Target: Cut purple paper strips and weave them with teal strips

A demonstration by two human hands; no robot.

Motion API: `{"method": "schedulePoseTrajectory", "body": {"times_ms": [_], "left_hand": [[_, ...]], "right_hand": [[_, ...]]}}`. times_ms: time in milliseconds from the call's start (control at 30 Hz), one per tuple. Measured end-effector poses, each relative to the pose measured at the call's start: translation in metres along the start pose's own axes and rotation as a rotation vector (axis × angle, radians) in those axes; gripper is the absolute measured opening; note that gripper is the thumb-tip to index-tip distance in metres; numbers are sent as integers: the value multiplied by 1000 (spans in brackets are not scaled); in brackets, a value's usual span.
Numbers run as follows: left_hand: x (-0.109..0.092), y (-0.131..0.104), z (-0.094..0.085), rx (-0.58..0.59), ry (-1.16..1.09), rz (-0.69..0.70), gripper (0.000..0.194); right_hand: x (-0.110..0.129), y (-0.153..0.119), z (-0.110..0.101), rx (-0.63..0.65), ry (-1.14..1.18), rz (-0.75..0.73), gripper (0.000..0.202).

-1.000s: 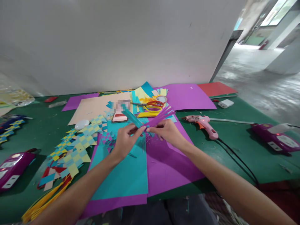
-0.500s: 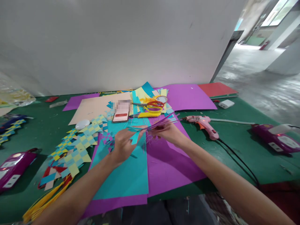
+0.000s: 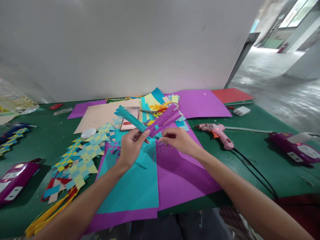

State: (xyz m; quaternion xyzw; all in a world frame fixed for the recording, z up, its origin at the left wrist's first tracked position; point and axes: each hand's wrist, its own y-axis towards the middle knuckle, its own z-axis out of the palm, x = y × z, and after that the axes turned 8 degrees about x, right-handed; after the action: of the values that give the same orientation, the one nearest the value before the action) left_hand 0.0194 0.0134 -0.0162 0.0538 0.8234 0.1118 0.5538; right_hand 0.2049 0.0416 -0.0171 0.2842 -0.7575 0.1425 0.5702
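In the middle of the view, my left hand [image 3: 132, 145] is closed around a bundle of woven paper strips. Blue-green strips [image 3: 131, 118] fan up to the left from it, and purple strips [image 3: 165, 116] spread up to the right, crossing near my thumb. My right hand [image 3: 178, 140] pinches the end of a short blue-green strip [image 3: 158, 135] on the right side of the weave. Under my hands lie a blue-green sheet [image 3: 135, 190] and a purple sheet [image 3: 185, 180]. The woven join itself is partly hidden by my left fingers.
A pink glue gun [image 3: 217, 131] lies to the right, its cord running toward the front edge. Scissors [image 3: 162, 110] and a phone [image 3: 129, 124] are behind the strips. Checkered woven paper pieces [image 3: 80, 160] and yellow tassels [image 3: 47, 215] lie left. Purple power strips [image 3: 292, 146] stand at the sides.
The strip bundle has turned from nearly edge-on to face me, so its blue-green and purple strips now fan upward in a V. My right hand has shifted slightly and pinches a strip.
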Motion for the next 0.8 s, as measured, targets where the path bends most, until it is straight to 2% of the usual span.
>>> {"method": "schedulePoseTrajectory", "body": {"times_ms": [233,333,433,567,700,800], "left_hand": [[0,0,0,15,18,-3,28],[-1,-1,1,70,63,11,32],[-1,-2,1,151,109,40,33],[-2,-2,0,180,145,65,35],[-1,-3,1,201,158,56,38],[1,-3,3,194,215,73,50]], "right_hand": [[0,0,0,-8,-19,26,22],[-1,0,1,-35,-48,63,25],[-4,0,2,-29,53,105,25],[-8,1,2,17,211,97,26],[-6,1,4,21,222,136,26],[-2,0,7,36,205,154,24]]}}
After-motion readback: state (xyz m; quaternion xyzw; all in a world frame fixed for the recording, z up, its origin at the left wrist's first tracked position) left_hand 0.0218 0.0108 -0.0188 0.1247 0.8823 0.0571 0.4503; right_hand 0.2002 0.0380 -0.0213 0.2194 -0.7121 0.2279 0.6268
